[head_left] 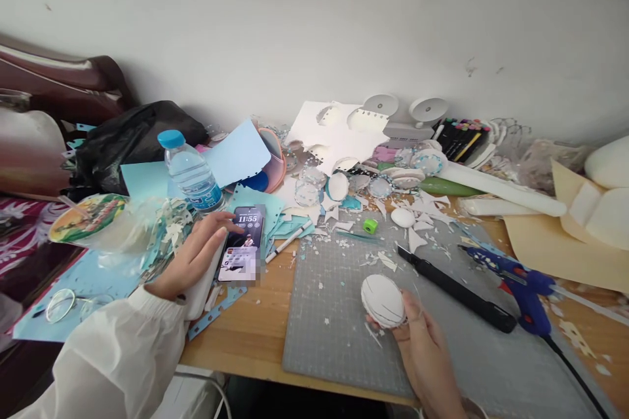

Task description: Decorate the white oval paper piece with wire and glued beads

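Note:
My right hand (425, 340) holds a round white foam piece (382, 301) between thumb and fingers, just above the grey cutting mat (314, 334). Thin dark lines run across the piece's face. On the left, my left hand (199, 252) reaches over a phone (242, 255) with its fingers stretched out, the fingertips at the upper part of the lit screen, which reads 11:55. A black utility knife (462, 291) lies on the mat to the right of my right hand. Beyond it rests a blue hot glue gun (525, 285).
White scraps surround a small green sharpener (369, 227) and a white oval (403, 217). A water bottle (191, 173) stands behind my left hand, near a lidded cup (91, 219) and glasses (61, 306). Markers (459, 137) and a white roll (506, 188) lie at the back right.

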Demonstrator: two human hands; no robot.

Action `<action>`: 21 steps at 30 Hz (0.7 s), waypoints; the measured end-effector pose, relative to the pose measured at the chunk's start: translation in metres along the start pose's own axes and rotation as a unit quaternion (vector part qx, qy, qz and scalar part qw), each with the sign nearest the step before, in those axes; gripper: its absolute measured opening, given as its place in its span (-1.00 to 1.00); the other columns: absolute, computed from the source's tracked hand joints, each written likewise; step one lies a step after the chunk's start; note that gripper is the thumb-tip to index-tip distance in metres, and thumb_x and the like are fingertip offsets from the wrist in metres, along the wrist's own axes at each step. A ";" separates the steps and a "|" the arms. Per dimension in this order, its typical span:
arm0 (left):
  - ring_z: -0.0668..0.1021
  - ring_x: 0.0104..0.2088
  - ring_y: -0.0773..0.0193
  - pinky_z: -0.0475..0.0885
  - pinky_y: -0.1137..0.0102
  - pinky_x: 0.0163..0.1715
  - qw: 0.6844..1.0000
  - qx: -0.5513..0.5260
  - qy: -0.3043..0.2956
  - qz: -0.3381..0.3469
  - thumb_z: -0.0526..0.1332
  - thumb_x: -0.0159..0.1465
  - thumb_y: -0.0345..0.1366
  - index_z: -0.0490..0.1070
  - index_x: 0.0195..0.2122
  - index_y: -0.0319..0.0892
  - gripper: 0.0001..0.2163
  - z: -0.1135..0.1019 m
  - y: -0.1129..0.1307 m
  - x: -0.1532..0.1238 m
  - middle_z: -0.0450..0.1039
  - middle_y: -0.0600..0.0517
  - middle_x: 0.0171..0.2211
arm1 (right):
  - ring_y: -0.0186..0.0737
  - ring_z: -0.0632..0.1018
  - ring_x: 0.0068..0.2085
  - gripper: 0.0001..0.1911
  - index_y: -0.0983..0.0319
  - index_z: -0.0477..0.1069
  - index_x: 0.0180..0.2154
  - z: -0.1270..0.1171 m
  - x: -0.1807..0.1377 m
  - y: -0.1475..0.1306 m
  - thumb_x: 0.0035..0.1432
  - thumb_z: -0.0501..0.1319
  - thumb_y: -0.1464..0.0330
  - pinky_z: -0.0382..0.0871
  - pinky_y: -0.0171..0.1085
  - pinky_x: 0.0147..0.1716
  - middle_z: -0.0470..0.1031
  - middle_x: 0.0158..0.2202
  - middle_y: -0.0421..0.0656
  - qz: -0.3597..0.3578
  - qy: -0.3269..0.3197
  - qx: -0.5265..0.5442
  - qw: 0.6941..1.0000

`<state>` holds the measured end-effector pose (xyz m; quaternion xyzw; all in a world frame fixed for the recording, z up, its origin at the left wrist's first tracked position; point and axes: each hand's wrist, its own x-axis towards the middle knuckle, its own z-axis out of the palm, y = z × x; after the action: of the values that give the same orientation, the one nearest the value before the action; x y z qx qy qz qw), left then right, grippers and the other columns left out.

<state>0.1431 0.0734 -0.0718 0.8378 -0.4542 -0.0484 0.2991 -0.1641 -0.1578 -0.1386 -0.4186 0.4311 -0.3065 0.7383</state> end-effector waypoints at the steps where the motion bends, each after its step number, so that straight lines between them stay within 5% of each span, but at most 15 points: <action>1: 0.32 0.21 0.06 0.13 0.16 0.24 1.000 0.014 -0.021 0.010 -0.18 0.46 -0.09 0.41 0.02 -0.08 -0.59 -0.001 0.001 -0.002 0.38 0.00 0.12 | -0.09 0.60 -0.25 -0.59 0.20 0.55 -0.25 0.000 0.000 0.000 0.03 0.35 0.02 0.56 -0.18 -0.35 0.64 -0.20 -0.11 -0.001 -0.003 0.002 1.000; 5: 0.35 0.17 0.03 0.15 0.10 0.20 0.996 0.070 -0.045 0.015 -0.18 0.45 -0.10 0.40 0.01 -0.09 -0.59 0.002 0.004 0.001 0.40 -0.04 0.09 | -0.14 0.58 -0.32 -0.60 0.18 0.54 -0.27 -0.002 0.001 0.002 0.04 0.34 0.00 0.55 -0.19 -0.35 0.63 -0.25 -0.15 -0.007 -0.013 -0.005 1.000; 13: 0.34 0.21 0.05 0.20 0.11 0.23 0.998 -0.007 0.057 -0.034 -0.13 0.43 -0.06 0.21 0.15 -0.15 -0.60 0.008 -0.009 0.012 0.39 -0.11 0.12 | -0.08 0.58 -0.18 -0.55 0.22 0.54 -0.22 -0.005 0.002 0.004 0.03 0.33 -0.01 0.56 -0.21 -0.33 0.62 -0.15 -0.09 -0.004 0.002 -0.016 1.000; 17: 0.40 0.14 0.07 0.19 0.13 0.23 1.000 -0.016 -0.011 -0.012 -0.15 0.45 -0.09 0.33 0.04 -0.10 -0.64 0.002 -0.009 0.006 0.51 -0.01 -0.03 | -0.06 0.59 -0.18 -0.54 0.22 0.54 -0.22 -0.005 0.003 0.005 0.00 0.35 -0.01 0.57 -0.19 -0.34 0.62 -0.13 -0.07 0.008 0.004 0.000 1.000; 21: 0.35 0.18 0.07 0.17 0.12 0.24 0.999 0.028 -0.021 -0.021 -0.17 0.45 -0.08 0.35 0.04 -0.10 -0.61 0.005 -0.007 0.011 0.41 -0.03 0.09 | -0.09 0.60 -0.23 -0.53 0.22 0.54 -0.21 -0.005 0.004 0.006 -0.02 0.37 0.00 0.57 -0.20 -0.36 0.62 -0.15 -0.09 0.020 0.013 0.013 1.000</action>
<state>0.1528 0.0659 -0.0774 0.8541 -0.4435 -0.0598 0.2650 -0.1664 -0.1599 -0.1463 -0.3962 0.4452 -0.3024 0.7439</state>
